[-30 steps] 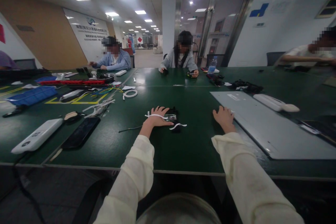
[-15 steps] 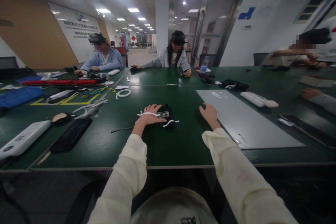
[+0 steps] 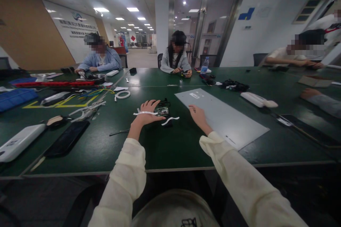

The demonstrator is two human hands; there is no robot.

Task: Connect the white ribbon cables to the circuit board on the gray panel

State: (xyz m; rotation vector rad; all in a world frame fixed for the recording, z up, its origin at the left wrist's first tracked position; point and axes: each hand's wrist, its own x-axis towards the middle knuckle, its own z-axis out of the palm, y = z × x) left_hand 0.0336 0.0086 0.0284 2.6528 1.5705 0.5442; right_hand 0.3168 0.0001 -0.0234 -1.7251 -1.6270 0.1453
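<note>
1. Head view, the only one. Clock centre: the circuit-board device, lying on the green table in front of the wearer; 12 points away from the body.
2. Left hand at 9 o'clock, against the device. Fingers reach along its far side, thumb along its near side; this straddling presumably keeps it steady. Cannot tell whether the hand grasps it or only rests there.
3. One white strip crosses the back of that hand; a second, the curved strip, sits just beside the device toward 4 to 5 o'clock.
4. Right hand at 3 o'clock, apart from the device, over the near-left edge of the grey panel. Palm faces down, fingers bent; grip on the edge cannot be told. Position would suit guiding the panel.
5. Panel lies slantwise, its far-left corner near the device, probably so placed for easy reach.
6. Surroundings: thin dark cable at 8, white coil at 10, person across the table near 12. The coil sits well apart from both hands, seemingly set aside.
</note>
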